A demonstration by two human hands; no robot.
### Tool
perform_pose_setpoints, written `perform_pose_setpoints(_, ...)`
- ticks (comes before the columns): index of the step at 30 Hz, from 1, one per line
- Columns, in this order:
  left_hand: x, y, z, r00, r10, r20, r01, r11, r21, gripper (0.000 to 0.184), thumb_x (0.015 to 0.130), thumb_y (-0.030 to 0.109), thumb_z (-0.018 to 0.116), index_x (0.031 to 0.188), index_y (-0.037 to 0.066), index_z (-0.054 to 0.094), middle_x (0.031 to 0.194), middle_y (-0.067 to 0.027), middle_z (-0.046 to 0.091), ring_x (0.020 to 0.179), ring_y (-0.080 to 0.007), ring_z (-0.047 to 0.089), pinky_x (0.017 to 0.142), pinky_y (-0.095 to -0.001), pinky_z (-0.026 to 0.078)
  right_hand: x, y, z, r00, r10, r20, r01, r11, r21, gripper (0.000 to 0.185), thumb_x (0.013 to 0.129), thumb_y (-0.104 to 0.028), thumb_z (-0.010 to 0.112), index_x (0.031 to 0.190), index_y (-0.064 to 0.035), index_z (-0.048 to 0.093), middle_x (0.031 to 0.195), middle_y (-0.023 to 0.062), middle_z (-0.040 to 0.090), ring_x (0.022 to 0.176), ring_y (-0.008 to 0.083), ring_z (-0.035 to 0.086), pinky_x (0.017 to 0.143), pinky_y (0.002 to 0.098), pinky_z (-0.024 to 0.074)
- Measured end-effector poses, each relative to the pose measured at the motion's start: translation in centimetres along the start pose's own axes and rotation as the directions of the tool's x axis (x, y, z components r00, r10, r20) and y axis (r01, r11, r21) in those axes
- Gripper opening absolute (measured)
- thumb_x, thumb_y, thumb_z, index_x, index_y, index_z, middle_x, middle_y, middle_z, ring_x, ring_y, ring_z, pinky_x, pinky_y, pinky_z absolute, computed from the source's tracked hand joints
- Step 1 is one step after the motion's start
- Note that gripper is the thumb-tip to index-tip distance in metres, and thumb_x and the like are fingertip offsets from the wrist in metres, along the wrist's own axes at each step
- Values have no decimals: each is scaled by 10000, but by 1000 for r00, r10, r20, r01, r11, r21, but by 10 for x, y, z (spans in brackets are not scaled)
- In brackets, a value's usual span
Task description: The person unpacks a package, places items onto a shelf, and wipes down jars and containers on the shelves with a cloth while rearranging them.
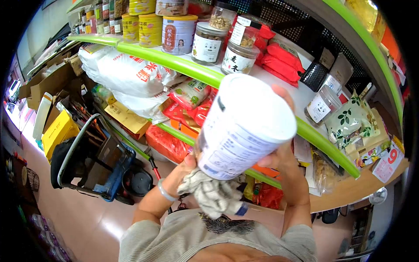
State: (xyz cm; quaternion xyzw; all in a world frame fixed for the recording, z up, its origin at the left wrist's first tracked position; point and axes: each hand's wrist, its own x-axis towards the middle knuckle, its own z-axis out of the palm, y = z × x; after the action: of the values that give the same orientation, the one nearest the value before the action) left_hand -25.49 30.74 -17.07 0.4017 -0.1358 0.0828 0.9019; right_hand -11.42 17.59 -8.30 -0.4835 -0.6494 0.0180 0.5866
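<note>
Close in front of me is a white cylindrical canister (238, 131) with a white lid and printed label, tilted to the right. My right hand (279, 153) grips it from the right side, fingertips showing beside the lid. My left hand (187, 165), with a bangle on the wrist, is closed on a crumpled, checked grey-white cloth (214, 192) under the canister's lower end. Most of the left fingers are hidden behind the cloth and the canister.
A green-edged shelf (183, 65) bears yellow tins (149, 30), a large tin (178, 35), clear jars (207, 43) and red packets (281, 61). White sacks (126, 70) and red bags lie below. A loaded cart (96, 161) stands at left; a price sign (388, 162) hangs at right.
</note>
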Motion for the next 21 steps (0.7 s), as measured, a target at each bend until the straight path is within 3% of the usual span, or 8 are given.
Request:
perform_pose_setpoints(3,-33,5,-17,995,23,-95,-25,1000,-18,1127,592,562,742,1405,59,145,1111,-191,555,1063,-270,535,954,-364,377,16,-2,18,983,62,172,-35,986,-160,1245,495,-332,874,1394,-7,76,1383,170,239,1288,265,251,1067,396,189)
perform_pose_setpoints(4,-43,6,-23,991,35,-131,-37,999,-16,1128,591,564,742,1404,57,147,1114,-191,552,1064,-271,534,954,-365,378,27,-1,22,980,21,196,6,991,-133,1262,515,-378,861,1397,-2,40,1391,219,226,1290,293,260,1064,419,201)
perform_pose_setpoints(5,-53,8,-28,986,45,-159,-48,999,-15,1129,589,565,742,1403,55,149,1117,-192,549,1065,-272,533,954,-366,378,39,-1,21,990,141,20,-140,989,-39,1271,517,-400,853,1391,7,25,1382,246,230,1283,313,273,1059,429,216)
perform_pose_setpoints(7,-71,12,-40,971,79,-226,-84,996,-12,1130,586,568,742,1401,51,152,1124,-194,544,1068,-273,531,954,-368,380,65,22,-4,928,248,-279,-300,940,-162,1285,522,-416,844,1375,34,-6,1360,293,248,1269,354,298,1046,445,249)
perform_pose_setpoints(8,-80,14,-45,962,98,-256,-105,994,-13,1131,585,569,742,1400,49,154,1127,-194,541,1069,-274,530,954,-369,381,74,50,-24,896,189,-403,-353,853,-384,1292,524,-411,844,1364,51,-21,1346,312,262,1261,374,309,1038,450,266)
perform_pose_setpoints(11,-103,17,-58,931,146,-335,-157,988,-7,1134,580,573,742,1396,44,159,1137,-197,533,1073,-276,528,955,-373,383,89,98,-47,858,261,-442,-466,759,-455,1271,533,-388,837,1345,81,-21,1322,314,309,1245,377,339,1034,416,283)
perform_pose_setpoints(15,-128,13,-63,897,169,-409,-193,981,-18,1137,574,578,743,1392,36,167,1150,-200,522,1078,-279,524,955,-377,387,105,97,-30,815,284,-504,-557,624,-549,1243,520,-380,825,1332,115,26,1255,315,405,1189,354,426,1009,351,326)
perform_pose_setpoints(21,-139,13,-70,876,166,-453,-196,980,-21,1143,565,586,743,1385,24,178,1170,-204,506,1085,-284,518,955,-383,391,98,94,-43,824,261,-503,-536,648,-542,1195,500,-387,823,1295,181,134,1225,306,443,1148,347,468,976,344,365)
